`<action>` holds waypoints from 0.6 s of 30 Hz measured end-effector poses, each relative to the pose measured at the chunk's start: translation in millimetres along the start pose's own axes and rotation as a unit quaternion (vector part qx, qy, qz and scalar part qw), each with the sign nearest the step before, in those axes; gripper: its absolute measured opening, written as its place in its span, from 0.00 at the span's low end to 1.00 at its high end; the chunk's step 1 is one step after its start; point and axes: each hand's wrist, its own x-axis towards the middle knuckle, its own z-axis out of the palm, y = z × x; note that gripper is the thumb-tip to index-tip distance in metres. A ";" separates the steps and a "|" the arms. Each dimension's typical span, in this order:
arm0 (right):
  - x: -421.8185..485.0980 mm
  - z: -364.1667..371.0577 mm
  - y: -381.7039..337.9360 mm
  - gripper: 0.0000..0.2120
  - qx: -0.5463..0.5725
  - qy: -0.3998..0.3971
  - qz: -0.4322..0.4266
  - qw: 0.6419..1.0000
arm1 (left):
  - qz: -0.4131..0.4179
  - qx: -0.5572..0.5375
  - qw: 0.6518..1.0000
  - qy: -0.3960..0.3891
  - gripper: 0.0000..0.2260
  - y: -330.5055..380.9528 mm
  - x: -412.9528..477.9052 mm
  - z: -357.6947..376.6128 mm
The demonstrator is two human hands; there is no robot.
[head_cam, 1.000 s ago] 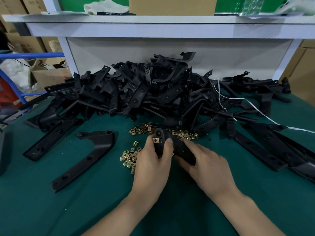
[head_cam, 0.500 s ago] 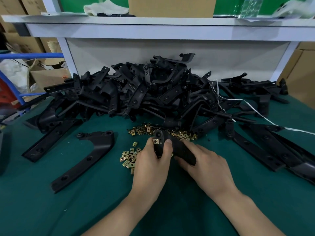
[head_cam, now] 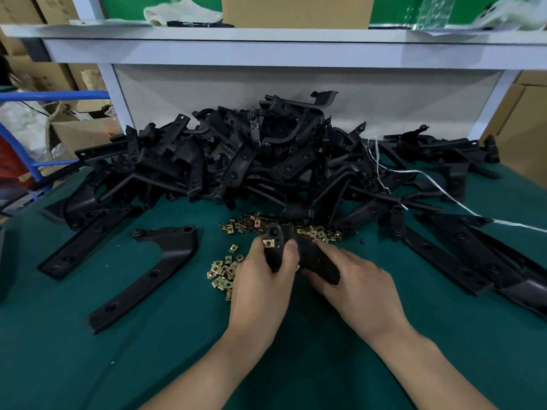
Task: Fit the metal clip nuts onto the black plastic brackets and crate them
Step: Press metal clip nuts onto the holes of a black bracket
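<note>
Currently I hold the black plastic bracket [head_cam: 313, 257] over the worktop [head_cam: 325, 365]: left hand [head_cam: 260, 282] fingers [head_cam: 291, 247] pinch its clip nut [head_cam: 268, 243] end, right hand [head_cam: 361, 288] fingers clamp the body. Likely stiff, light; grip mid-body.

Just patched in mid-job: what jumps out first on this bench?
A heap of black brackets fills the back of the green table. Up front, the left hand and right hand grip one bracket with a clip nut on its end. Loose clip nuts lie scattered beside them.
</note>
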 end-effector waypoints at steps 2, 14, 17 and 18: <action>0.2 -0.3 0.2 0.23 0.008 -0.003 -0.001 1.000 | 0.002 -0.003 1.000 0.000 0.18 0.8 0.1 -0.4; -0.7 1.8 2.9 0.24 0.038 0.011 -0.014 0.999 | 0.017 0.006 1.000 0.010 0.18 1.5 -0.6 0.1; -0.7 2.1 3.0 0.24 0.039 0.009 -0.012 0.999 | 0.021 -0.003 1.000 0.008 0.18 1.9 -0.4 0.8; -0.6 2.2 3.0 0.24 0.039 0.009 -0.012 0.999 | 0.022 -0.005 1.000 0.007 0.18 2.2 -0.5 0.7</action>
